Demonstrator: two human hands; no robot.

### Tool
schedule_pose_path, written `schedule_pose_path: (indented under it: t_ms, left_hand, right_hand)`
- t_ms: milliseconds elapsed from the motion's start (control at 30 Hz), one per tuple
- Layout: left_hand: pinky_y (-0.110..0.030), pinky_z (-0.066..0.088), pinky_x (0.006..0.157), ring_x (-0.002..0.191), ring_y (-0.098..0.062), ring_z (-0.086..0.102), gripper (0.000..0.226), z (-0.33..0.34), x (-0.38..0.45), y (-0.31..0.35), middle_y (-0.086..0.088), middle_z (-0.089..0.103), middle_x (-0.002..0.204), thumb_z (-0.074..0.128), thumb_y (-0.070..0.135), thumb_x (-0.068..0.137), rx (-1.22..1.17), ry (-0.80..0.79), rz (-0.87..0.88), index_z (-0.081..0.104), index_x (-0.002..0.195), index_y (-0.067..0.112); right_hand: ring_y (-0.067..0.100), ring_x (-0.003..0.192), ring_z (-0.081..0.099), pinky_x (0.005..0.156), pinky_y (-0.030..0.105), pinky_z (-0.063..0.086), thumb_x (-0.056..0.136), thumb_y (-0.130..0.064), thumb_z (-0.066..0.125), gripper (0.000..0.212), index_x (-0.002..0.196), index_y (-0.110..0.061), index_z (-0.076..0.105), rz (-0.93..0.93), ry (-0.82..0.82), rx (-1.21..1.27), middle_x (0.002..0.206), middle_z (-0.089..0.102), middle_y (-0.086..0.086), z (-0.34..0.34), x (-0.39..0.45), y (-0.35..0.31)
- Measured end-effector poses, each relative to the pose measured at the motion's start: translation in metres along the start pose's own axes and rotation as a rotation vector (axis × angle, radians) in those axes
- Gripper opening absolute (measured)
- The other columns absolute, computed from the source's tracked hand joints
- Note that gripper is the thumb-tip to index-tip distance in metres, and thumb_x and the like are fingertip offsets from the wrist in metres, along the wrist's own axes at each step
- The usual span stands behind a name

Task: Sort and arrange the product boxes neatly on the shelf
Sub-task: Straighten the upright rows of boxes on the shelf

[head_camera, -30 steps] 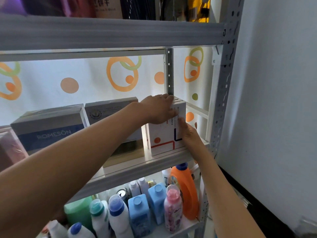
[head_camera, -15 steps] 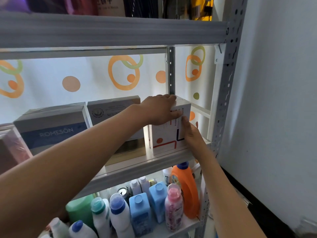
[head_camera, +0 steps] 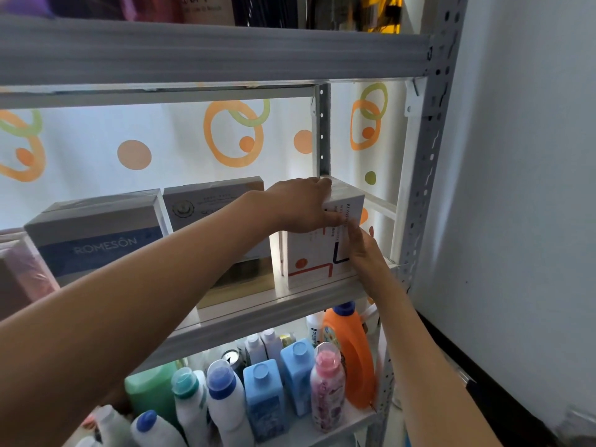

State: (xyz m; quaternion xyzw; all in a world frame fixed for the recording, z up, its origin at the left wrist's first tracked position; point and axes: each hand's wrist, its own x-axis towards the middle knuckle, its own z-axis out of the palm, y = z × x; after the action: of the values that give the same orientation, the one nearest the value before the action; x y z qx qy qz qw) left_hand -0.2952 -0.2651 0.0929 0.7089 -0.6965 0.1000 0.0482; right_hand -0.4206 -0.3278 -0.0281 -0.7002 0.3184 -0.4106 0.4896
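Observation:
A white box with red and dark lines [head_camera: 314, 258] stands upright at the right end of the middle shelf [head_camera: 258, 312]. My left hand [head_camera: 301, 204] lies over its top front corner, fingers on its face. My right hand [head_camera: 366, 253] presses flat against its right side. Left of it a grey box [head_camera: 206, 201] sits on top of a tan box [head_camera: 240, 283]. Further left stands a grey and blue ROMESON box [head_camera: 96, 237], and a pink wrapped box [head_camera: 30, 272] shows at the left edge.
The grey perforated shelf post [head_camera: 425, 175] rises just right of the white box, with a white wall [head_camera: 522, 188] beyond. The lower shelf holds several bottles, among them an orange one [head_camera: 353, 353] and a blue one [head_camera: 264, 398]. The top shelf [head_camera: 206, 51] carries dark packages.
Both hands have stayed on the white box. The box has shifted slightly to the right, toward the shelf post, and the camera has moved a little closer.

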Motion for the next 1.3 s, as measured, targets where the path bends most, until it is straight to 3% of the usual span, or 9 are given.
schedule_pose_path:
  t_ms: [100, 267, 433, 700, 833, 900, 967, 1167, 1300]
  left_hand:
    - [-0.029, 0.043, 0.064, 0.084, -0.015, 0.055, 0.06, -0.001, -0.003, 0.002, 0.003, 0.056, 0.108, 0.054, 0.063, 0.088, -0.011, 0.012, 0.009, 0.042, 0.128, 0.02]
    - [-0.032, 0.042, 0.071, 0.099, -0.02, 0.058, 0.07, -0.005, -0.008, 0.003, 0.0, 0.056, 0.127, 0.056, 0.061, 0.088, -0.037, 0.035, 0.028, 0.037, 0.141, 0.019]
    - [-0.035, 0.043, 0.082, 0.113, -0.022, 0.054, 0.077, -0.007, -0.013, 0.007, -0.002, 0.052, 0.135, 0.055, 0.063, 0.086, 0.005, 0.072, 0.081, 0.034, 0.144, 0.018]
    - [-0.034, 0.041, 0.07, 0.091, -0.023, 0.058, 0.057, -0.009, -0.003, -0.002, -0.003, 0.061, 0.104, 0.053, 0.066, 0.086, -0.008, 0.025, 0.018, 0.049, 0.116, 0.018]
    - [-0.032, 0.042, 0.068, 0.086, -0.02, 0.055, 0.047, -0.011, 0.011, -0.004, -0.003, 0.057, 0.099, 0.054, 0.057, 0.091, 0.033, -0.082, -0.024, 0.044, 0.113, 0.016]
    - [-0.029, 0.04, 0.064, 0.086, -0.02, 0.055, 0.042, -0.009, 0.019, -0.003, -0.005, 0.057, 0.103, 0.052, 0.052, 0.094, 0.033, -0.141, -0.051, 0.04, 0.112, 0.016]
    - [-0.029, 0.04, 0.064, 0.088, -0.021, 0.057, 0.045, -0.006, 0.024, -0.003, -0.006, 0.056, 0.105, 0.052, 0.05, 0.095, 0.02, -0.17, -0.087, 0.04, 0.12, 0.014]
    - [-0.035, 0.047, 0.076, 0.095, -0.024, 0.057, 0.059, 0.0, 0.037, -0.008, -0.009, 0.056, 0.115, 0.051, 0.057, 0.093, -0.007, -0.165, -0.125, 0.039, 0.131, 0.013]
    - [-0.036, 0.047, 0.076, 0.094, -0.024, 0.056, 0.065, 0.004, 0.04, -0.012, -0.009, 0.056, 0.111, 0.046, 0.064, 0.091, -0.031, -0.138, -0.123, 0.041, 0.129, 0.012]
  right_hand:
    - [-0.002, 0.081, 0.068, 0.061, 0.007, 0.05, 0.056, -0.101, 0.027, 0.096, 0.114, -0.03, 0.056, -0.06, 0.018, 0.023, 0.097, 0.07, -0.009, -0.001, -0.002, 0.002]
    - [0.0, 0.085, 0.069, 0.072, 0.014, 0.055, 0.042, -0.106, 0.03, 0.106, 0.114, -0.032, 0.056, -0.089, 0.012, 0.061, 0.096, 0.072, -0.011, -0.003, -0.003, 0.003]
    - [0.001, 0.089, 0.069, 0.068, 0.015, 0.054, 0.052, -0.103, 0.029, 0.09, 0.109, -0.039, 0.057, -0.089, 0.016, 0.029, 0.097, 0.072, -0.013, -0.003, -0.002, 0.005]
    - [0.009, 0.09, 0.067, 0.061, 0.01, 0.05, 0.089, -0.068, 0.025, 0.056, 0.111, -0.029, 0.06, 0.006, 0.0, -0.003, 0.1, 0.071, -0.007, -0.001, 0.001, 0.003]
    - [0.008, 0.089, 0.066, 0.075, 0.007, 0.052, 0.095, -0.064, 0.027, 0.054, 0.117, -0.028, 0.06, 0.047, -0.027, -0.037, 0.101, 0.071, -0.006, 0.0, 0.008, 0.005]
    - [0.002, 0.084, 0.062, 0.059, -0.01, 0.035, 0.1, -0.058, 0.023, 0.053, 0.12, -0.024, 0.059, 0.055, -0.061, -0.058, 0.101, 0.07, -0.006, 0.0, 0.011, 0.004]
    - [-0.002, 0.081, 0.058, 0.049, -0.012, 0.026, 0.1, -0.057, 0.019, 0.059, 0.124, -0.021, 0.06, 0.06, -0.092, -0.093, 0.104, 0.069, -0.005, -0.001, 0.013, 0.003]
    - [0.001, 0.08, 0.06, 0.049, -0.008, 0.033, 0.097, -0.063, 0.012, 0.066, 0.122, -0.025, 0.06, 0.114, -0.106, -0.077, 0.106, 0.07, -0.002, -0.002, 0.02, 0.0]
    - [0.009, 0.087, 0.069, 0.077, 0.019, 0.055, 0.088, -0.076, 0.018, 0.07, 0.111, -0.028, 0.063, 0.099, -0.046, -0.072, 0.094, 0.074, -0.004, 0.007, 0.023, 0.003]
